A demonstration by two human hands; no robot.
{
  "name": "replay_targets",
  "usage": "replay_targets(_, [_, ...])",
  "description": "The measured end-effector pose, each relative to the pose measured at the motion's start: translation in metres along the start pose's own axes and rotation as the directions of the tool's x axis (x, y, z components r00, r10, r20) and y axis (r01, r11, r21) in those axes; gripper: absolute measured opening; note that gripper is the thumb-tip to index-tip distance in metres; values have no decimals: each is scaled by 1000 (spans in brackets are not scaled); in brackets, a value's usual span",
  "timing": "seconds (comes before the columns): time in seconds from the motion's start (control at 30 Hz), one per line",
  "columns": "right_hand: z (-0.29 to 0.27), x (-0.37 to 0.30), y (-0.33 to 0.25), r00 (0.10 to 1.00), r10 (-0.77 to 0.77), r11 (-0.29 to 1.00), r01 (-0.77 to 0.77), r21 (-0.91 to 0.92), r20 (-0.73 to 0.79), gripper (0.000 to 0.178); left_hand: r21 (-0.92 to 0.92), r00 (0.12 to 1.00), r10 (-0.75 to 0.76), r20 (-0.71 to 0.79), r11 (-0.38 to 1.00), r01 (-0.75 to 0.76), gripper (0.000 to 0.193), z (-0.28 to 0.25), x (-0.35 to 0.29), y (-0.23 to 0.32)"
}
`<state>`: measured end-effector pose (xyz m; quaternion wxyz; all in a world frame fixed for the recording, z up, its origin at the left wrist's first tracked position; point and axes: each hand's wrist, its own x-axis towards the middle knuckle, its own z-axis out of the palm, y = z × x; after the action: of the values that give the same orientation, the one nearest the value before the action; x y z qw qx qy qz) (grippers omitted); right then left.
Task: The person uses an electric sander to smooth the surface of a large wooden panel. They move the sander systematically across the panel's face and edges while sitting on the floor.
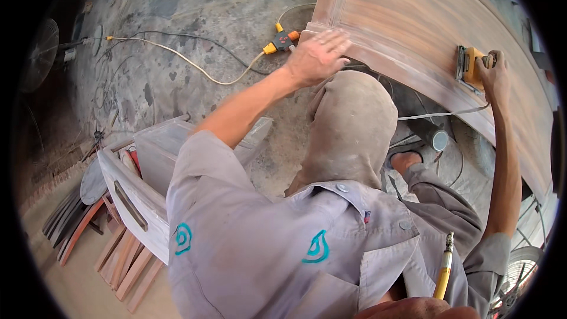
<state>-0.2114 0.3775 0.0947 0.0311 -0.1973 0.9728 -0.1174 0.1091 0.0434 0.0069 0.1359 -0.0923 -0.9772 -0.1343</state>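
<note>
My left hand lies flat, fingers stretched out, at the near left corner of a large brown wooden panel. A pale dusty look covers its moulded edge. Toward the panel's right side, my right hand is wrapped round the handle of a yellow and black power sander. The sander's flat pad faces the wood and seems to rest on it. A grey cord hangs across below the panel edge, near the sander.
A plug connector with orange and yellow ends lies on the stained floor, joined to a pale cable. A grey-white wooden piece and several wooden strips are at lower left. Fans stand at both sides. My knee and foot are below the panel.
</note>
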Motion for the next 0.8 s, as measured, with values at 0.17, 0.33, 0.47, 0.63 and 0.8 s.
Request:
replay_targets(0.17, [12, 8, 8, 992, -114, 993, 112, -34, -61, 47, -145, 962, 271, -16, 952, -271, 51, 59, 84, 46])
replay_targets(0.33, [12, 6, 3, 997, -78, 997, 78, 26, -5, 46, -118, 977, 200, 69, 974, -191, 54, 37, 44, 13])
replay_targets(0.47, [11, 13, 34, 994, -99, 994, 101, 35, -52, 46, 10, 983, 85, 164, 996, -88, 61, -28, -12, -49])
replay_targets(0.63, [7, 21, 41, 999, -46, 999, 45, -18, -28, 49, 112, 962, 120, 245, 982, -151, 82, -1, 12, -17])
replay_targets(0.8, [3, 15, 29, 994, -97, 995, 97, 14, -49, 50, -121, 875, 472, 104, 879, -460, 91, 68, 125, 78])
